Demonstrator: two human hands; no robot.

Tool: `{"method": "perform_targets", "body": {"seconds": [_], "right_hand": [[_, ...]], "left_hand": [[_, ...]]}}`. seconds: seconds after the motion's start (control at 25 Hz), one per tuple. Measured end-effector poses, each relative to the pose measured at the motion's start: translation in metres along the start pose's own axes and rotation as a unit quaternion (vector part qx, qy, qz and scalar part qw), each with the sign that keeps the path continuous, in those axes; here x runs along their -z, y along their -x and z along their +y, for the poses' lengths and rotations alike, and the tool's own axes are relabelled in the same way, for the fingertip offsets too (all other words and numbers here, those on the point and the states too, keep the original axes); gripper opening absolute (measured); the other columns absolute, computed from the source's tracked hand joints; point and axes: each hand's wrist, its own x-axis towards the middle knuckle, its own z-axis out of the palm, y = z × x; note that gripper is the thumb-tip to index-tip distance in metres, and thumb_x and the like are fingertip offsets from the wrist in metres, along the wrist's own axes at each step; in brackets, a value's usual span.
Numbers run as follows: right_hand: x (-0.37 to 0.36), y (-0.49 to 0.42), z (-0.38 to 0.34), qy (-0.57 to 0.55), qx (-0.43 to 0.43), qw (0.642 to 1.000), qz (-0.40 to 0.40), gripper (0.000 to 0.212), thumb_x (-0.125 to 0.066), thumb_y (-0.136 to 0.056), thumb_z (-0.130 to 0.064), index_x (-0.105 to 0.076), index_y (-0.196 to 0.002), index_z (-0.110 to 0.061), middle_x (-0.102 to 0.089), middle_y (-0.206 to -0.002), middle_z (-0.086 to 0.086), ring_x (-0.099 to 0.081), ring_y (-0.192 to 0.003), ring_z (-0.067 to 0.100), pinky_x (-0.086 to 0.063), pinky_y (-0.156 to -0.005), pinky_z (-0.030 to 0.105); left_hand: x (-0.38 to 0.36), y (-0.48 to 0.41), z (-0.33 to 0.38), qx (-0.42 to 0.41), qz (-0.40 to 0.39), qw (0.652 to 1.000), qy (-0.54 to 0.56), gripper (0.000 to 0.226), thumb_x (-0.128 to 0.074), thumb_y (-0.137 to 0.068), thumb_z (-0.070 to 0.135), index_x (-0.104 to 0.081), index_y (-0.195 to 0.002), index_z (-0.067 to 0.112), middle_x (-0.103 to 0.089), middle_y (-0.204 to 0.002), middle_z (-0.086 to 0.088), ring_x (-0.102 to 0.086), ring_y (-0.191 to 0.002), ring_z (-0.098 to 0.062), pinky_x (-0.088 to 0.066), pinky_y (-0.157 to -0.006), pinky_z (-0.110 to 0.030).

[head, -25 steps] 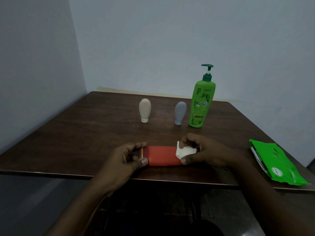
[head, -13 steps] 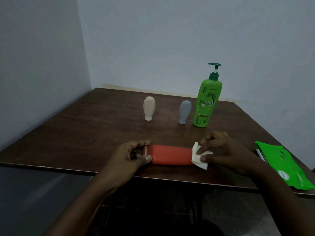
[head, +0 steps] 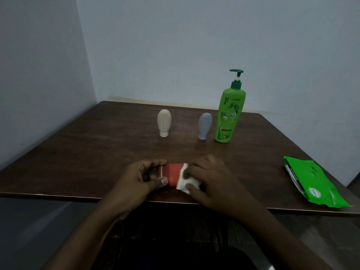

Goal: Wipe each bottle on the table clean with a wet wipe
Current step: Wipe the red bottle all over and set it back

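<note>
With left hand [head: 140, 179], pinching the red bottle [head: 172, 173]; with right hand [head: 212, 182], pressing a wet wipe [head: 185, 182] onto it. Probably waiting behind: cream bottle [head: 164, 122], grey bottle [head: 204, 125], green pump bottle [head: 228, 114].

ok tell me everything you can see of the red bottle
The red bottle lies on its side near the front edge of the table. It looks like smooth orange-red plastic, with a thin yellowish band near its left end. The left hand pinches that end between thumb and fingers. The right hand holds a white wipe wrapped over its right part, hiding that end.
</note>
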Motion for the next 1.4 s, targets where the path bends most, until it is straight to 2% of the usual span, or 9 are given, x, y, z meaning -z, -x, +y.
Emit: {"method": "perform_targets", "body": {"seconds": [0.2,0.36,0.56,0.64,0.76,0.92,1.12,1.24,1.4], "right_hand": [[0.03,0.029,0.055,0.006,-0.112,0.994,-0.017,0.023,-0.053,-0.079,-0.053,-0.053,-0.093,-0.034,-0.051,-0.094,-0.016,-0.048,-0.088,0.013,-0.039,-0.081,0.038],[0.018,0.002,0.035,0.004,-0.078,0.996,-0.032,0.022,-0.049,-0.077,-0.048,-0.052,-0.089,-0.03,-0.05,-0.091,-0.011,-0.045,-0.086,0.017,-0.041,-0.081,0.044],[-0.007,-0.046,-0.006,-0.028,-0.048,0.997,-0.056,0.026,-0.044,-0.075,-0.057,-0.044,-0.091,-0.036,-0.04,-0.092,-0.018,-0.04,-0.091,0.013,-0.035,-0.077,0.036],[-0.01,-0.056,-0.016,-0.043,-0.052,0.995,-0.075,0.028,-0.042,-0.071,-0.06,-0.039,-0.09,-0.04,-0.037,-0.092,-0.019,-0.037,-0.093,0.012,-0.03,-0.077,0.034],[-0.004,-0.054,-0.009,-0.053,-0.06,0.992,-0.093,0.035,-0.038,-0.07,-0.062,-0.043,-0.093,-0.037,-0.038,-0.093,-0.019,-0.037,-0.094,0.012,-0.028,-0.076,0.035],[0.014,-0.027,0.026,-0.015,-0.095,0.989,-0.11,0.038,-0.038,-0.071,-0.064,-0.048,-0.093,-0.034,-0.044,-0.094,-0.017,-0.039,-0.094,0.013,-0.035,-0.079,0.038],[0.026,-0.012,0.046,-0.05,-0.15,0.982,-0.106,0.03,-0.047,-0.072,-0.059,-0.052,-0.086,-0.033,-0.053,-0.091,-0.013,-0.048,-0.093,0.017,-0.045,-0.083,0.051],[0.015,-0.031,0.024,-0.037,-0.121,0.988,-0.091,0.039,-0.039,-0.075,-0.063,-0.051,-0.089,-0.029,-0.052,-0.093,-0.011,-0.044,-0.094,0.016,-0.04,-0.085,0.046],[-0.001,-0.061,-0.013,-0.054,-0.082,0.991,-0.097,0.04,-0.036,-0.072,-0.061,-0.051,-0.095,-0.032,-0.048,-0.094,-0.015,-0.04,-0.096,0.013,-0.031,-0.081,0.039]], "left_hand": [[-0.002,-0.001,-0.004,-0.001,0.014,1.0,0.011,0.049,-0.079,-0.083,-0.004,-0.069,-0.126,0.017,-0.079,-0.115,0.0,-0.074,-0.107,-0.016,-0.057,-0.091,-0.023],[-0.003,0.0,-0.001,0.001,0.018,1.0,0.011,0.049,-0.078,-0.083,-0.005,-0.068,-0.128,0.013,-0.079,-0.112,-0.006,-0.073,-0.099,-0.013,-0.058,-0.088,-0.022],[-0.002,0.004,0.006,-0.006,0.001,1.0,0.028,0.047,-0.078,-0.084,-0.006,-0.069,-0.127,0.011,-0.079,-0.116,-0.004,-0.074,-0.11,-0.021,-0.058,-0.097,-0.032],[-0.002,0.006,0.008,-0.019,-0.016,0.999,0.034,0.043,-0.075,-0.085,-0.009,-0.071,-0.124,0.009,-0.078,-0.117,-0.005,-0.074,-0.109,-0.019,-0.058,-0.096,-0.028],[-0.004,0.006,0.007,-0.012,0.0,0.999,0.044,0.045,-0.075,-0.085,-0.009,-0.07,-0.126,0.008,-0.079,-0.116,-0.006,-0.075,-0.107,-0.017,-0.059,-0.092,-0.025],[-0.005,0.001,0.0,0.01,0.024,0.999,0.045,0.05,-0.078,-0.082,-0.008,-0.068,-0.128,0.007,-0.079,-0.112,-0.009,-0.073,-0.093,-0.011,-0.058,-0.08,-0.02],[-0.005,0.0,-0.001,0.009,0.026,0.999,0.045,0.048,-0.079,-0.081,-0.007,-0.069,-0.126,0.009,-0.079,-0.105,-0.007,-0.072,-0.088,-0.009,-0.058,-0.078,-0.019],[-0.006,0.001,0.0,0.005,0.029,0.999,0.034,0.049,-0.081,-0.081,-0.004,-0.069,-0.127,0.011,-0.079,-0.104,-0.004,-0.073,-0.089,-0.01,-0.058,-0.08,-0.021],[-0.004,0.004,0.005,-0.014,-0.002,0.999,0.046,0.044,-0.077,-0.084,-0.008,-0.071,-0.124,0.008,-0.079,-0.113,-0.007,-0.075,-0.102,-0.016,-0.06,-0.089,-0.026]]}}
